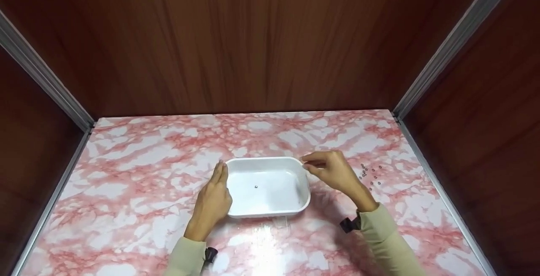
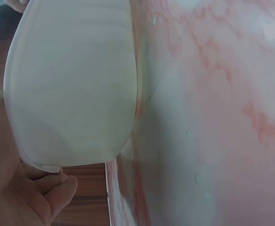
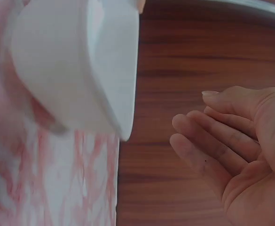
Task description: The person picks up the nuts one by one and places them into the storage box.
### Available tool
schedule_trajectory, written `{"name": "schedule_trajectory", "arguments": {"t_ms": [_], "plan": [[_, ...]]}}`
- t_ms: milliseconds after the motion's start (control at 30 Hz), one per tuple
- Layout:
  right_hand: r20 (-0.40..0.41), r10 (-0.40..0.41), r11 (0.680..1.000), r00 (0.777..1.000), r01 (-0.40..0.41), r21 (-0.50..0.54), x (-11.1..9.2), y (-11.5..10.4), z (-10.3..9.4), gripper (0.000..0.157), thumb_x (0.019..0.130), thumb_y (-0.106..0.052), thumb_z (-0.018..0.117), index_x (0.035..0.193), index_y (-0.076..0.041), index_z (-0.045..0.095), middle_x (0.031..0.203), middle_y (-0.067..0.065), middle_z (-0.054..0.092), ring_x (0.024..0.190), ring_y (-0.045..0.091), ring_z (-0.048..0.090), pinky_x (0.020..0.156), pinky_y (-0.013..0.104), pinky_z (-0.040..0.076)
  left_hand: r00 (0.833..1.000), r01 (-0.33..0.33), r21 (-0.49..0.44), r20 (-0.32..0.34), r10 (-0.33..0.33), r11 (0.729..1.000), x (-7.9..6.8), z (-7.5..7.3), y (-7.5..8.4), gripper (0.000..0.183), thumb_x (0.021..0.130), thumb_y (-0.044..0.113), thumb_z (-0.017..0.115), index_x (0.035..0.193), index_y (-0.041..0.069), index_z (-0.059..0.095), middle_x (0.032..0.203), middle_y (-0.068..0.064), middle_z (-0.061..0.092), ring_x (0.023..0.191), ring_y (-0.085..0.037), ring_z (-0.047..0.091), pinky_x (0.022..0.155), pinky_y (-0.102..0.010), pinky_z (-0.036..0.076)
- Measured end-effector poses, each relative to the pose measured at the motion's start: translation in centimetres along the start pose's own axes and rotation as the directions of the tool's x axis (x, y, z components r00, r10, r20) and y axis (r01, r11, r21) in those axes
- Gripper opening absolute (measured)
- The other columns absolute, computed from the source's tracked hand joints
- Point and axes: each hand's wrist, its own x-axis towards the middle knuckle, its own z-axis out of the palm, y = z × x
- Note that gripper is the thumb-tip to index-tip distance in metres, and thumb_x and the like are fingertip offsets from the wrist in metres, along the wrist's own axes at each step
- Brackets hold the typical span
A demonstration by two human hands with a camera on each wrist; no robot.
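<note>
A white rectangular plastic container (image 1: 270, 213) with rounded corners sits near the middle of the surface. One small dark metal piece (image 1: 256, 187) lies on its floor. At the container's left end my left hand (image 1: 213, 200) grips the rim; the left wrist view shows curled fingers (image 2: 62, 193) under the edge. My right hand (image 1: 331, 169) is beside the far right corner of the rim. In the right wrist view its fingers (image 3: 217, 141) are loosely bent, apart from the container, with nothing visible between them.
Several tiny nut-like metal pieces (image 1: 365, 170) lie scattered to the right of my right hand. The red-and-white marbled tabletop (image 1: 139, 162) is bordered by brown wood-grain panels (image 1: 236, 48) at the back and sides, with metal corner strips (image 1: 455, 27).
</note>
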Motion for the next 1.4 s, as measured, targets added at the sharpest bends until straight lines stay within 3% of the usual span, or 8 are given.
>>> {"name": "schedule_trajectory", "arguments": {"t_ms": [100, 333, 467, 567, 867, 1100, 1200, 1400], "plan": [[-0.029, 0.010, 1.000, 1.000, -0.010, -0.004, -0.5, 0.5, -0.5, 0.017, 0.091, -0.005, 0.079, 0.108, -0.003, 0.082, 0.108, 0.018, 0.081, 0.096, 0.032, 0.081, 0.084, 0.035, 0.066, 1.000, -0.010, 0.003, -0.008, 0.010, 1.000, 0.1, -0.2, 0.0, 0.058, 0.103, 0.004, 0.048, 0.158, -0.008, 0.037, 0.169, -0.025, 0.033, 0.142, -0.044, 0.054, 0.087, -0.042, 0.060], [-0.067, 0.075, 0.996, 0.995, -0.077, -0.036, -2.0, 1.7, -2.0, 0.019, 0.092, -0.010, 0.079, 0.110, -0.006, 0.082, 0.108, 0.015, 0.082, 0.098, 0.032, 0.081, 0.086, 0.042, 0.066, 1.000, -0.023, -0.011, -0.012, 0.023, 1.000, -0.1, -0.1, -0.1, 0.056, 0.104, 0.003, 0.045, 0.157, -0.010, 0.037, 0.168, -0.027, 0.033, 0.150, -0.043, 0.045, 0.080, -0.039, 0.059], [-0.106, 0.103, 0.993, 0.989, -0.108, -0.041, -3.0, 2.4, -3.0, 0.018, 0.092, -0.008, 0.079, 0.110, -0.006, 0.083, 0.107, 0.015, 0.082, 0.096, 0.030, 0.081, 0.086, 0.042, 0.066, 1.000, -0.021, -0.008, -0.014, 0.021, 1.000, -0.1, 0.0, 0.2, 0.057, 0.103, 0.004, 0.046, 0.158, -0.008, 0.038, 0.168, -0.027, 0.035, 0.149, -0.042, 0.046, 0.095, -0.046, 0.059], [-0.138, 0.115, 0.991, 0.984, -0.124, -0.055, -3.7, 3.0, -3.6, 0.018, 0.091, -0.008, 0.080, 0.109, -0.007, 0.083, 0.106, 0.013, 0.083, 0.095, 0.029, 0.081, 0.084, 0.039, 0.066, 1.000, -0.023, -0.011, -0.014, 0.022, 1.000, 0.0, 0.1, 0.2, 0.056, 0.104, 0.005, 0.046, 0.158, -0.008, 0.038, 0.168, -0.027, 0.035, 0.149, -0.043, 0.046, 0.097, -0.047, 0.059], [-0.155, 0.193, 0.979, 0.969, -0.201, -0.040, -5.7, 4.7, -4.8, 0.020, 0.093, -0.010, 0.079, 0.113, -0.009, 0.083, 0.110, 0.014, 0.082, 0.098, 0.029, 0.080, 0.081, 0.014, 0.058, 1.000, -0.013, 0.000, -0.017, 0.013, 1.000, -0.1, 0.0, 0.1, 0.058, 0.102, 0.004, 0.048, 0.158, -0.009, 0.037, 0.168, -0.026, 0.034, 0.146, -0.044, 0.050, 0.082, -0.043, 0.059], [-0.195, 0.208, 0.976, 0.959, -0.217, -0.029, -7.7, 6.0, -5.6, 0.022, 0.093, -0.008, 0.078, 0.114, -0.006, 0.081, 0.109, 0.018, 0.081, 0.095, 0.022, 0.081, 0.078, 0.013, 0.059, 1.000, -0.019, 0.008, -0.003, 0.019, 1.000, -0.2, -0.1, 0.2, 0.059, 0.102, 0.003, 0.047, 0.159, -0.009, 0.035, 0.169, -0.027, 0.032, 0.152, -0.043, 0.043, 0.093, -0.045, 0.059], [-0.201, 0.213, 0.973, 0.956, -0.226, -0.046, -8.4, 6.6, -5.9, 0.022, 0.093, -0.005, 0.078, 0.114, -0.004, 0.081, 0.107, 0.019, 0.081, 0.093, 0.020, 0.081, 0.075, 0.011, 0.059, 0.999, -0.034, 0.001, -0.006, 0.034, 0.999, -0.3, 0.0, 0.1, 0.057, 0.103, 0.001, 0.046, 0.158, -0.011, 0.036, 0.168, -0.029, 0.032, 0.151, -0.043, 0.044, 0.087, -0.042, 0.061], [-0.204, 0.213, 0.966, 0.955, -0.237, -0.102, -9.3, 7.7, -6.0, 0.022, 0.092, -0.001, 0.077, 0.113, 0.000, 0.080, 0.109, 0.021, 0.080, 0.096, 0.036, 0.080, 0.078, 0.016, 0.061, 0.999, -0.037, 0.002, -0.010, 0.037, 0.999, -0.2, 0.0, 0.1, 0.055, 0.104, 0.002, 0.045, 0.157, -0.011, 0.038, 0.168, -0.029, 0.032, 0.149, -0.044, 0.046, 0.077, -0.038, 0.059]]}}
